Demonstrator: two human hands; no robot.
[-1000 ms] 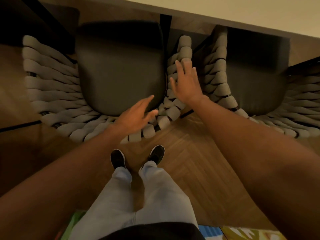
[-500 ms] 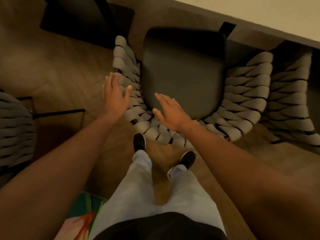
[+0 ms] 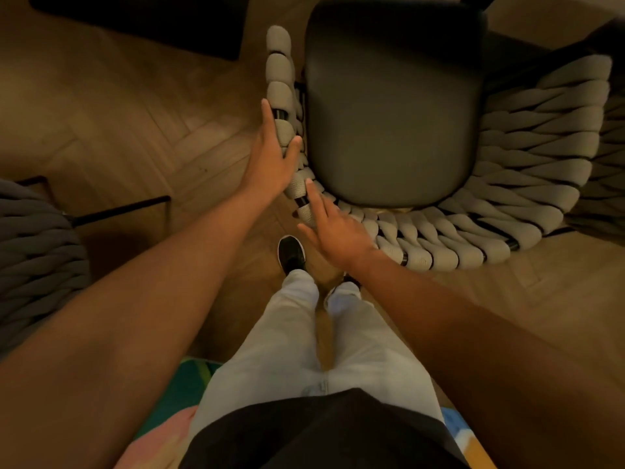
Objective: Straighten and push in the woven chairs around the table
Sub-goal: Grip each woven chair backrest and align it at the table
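The woven chair (image 3: 422, 204) stands just ahead of the person's feet on the wood floor (image 3: 118, 123), dark seat cushion (image 3: 389, 113) facing up. The left hand (image 3: 270, 157) wraps its armrest, thumb inside, fingers outside. The right hand (image 3: 333, 231) lies flat (fingers straight) against the back's rim, gripping nothing.

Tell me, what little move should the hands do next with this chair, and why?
Probably push the woven chair gently forward and turn it a little. The left hand grips the woven rim on its left side, fingers outside and thumb over the top. The right hand rests with straight fingers on the back rim. The dark seat cushion looks slanted to the floorboards, and most of it shows.
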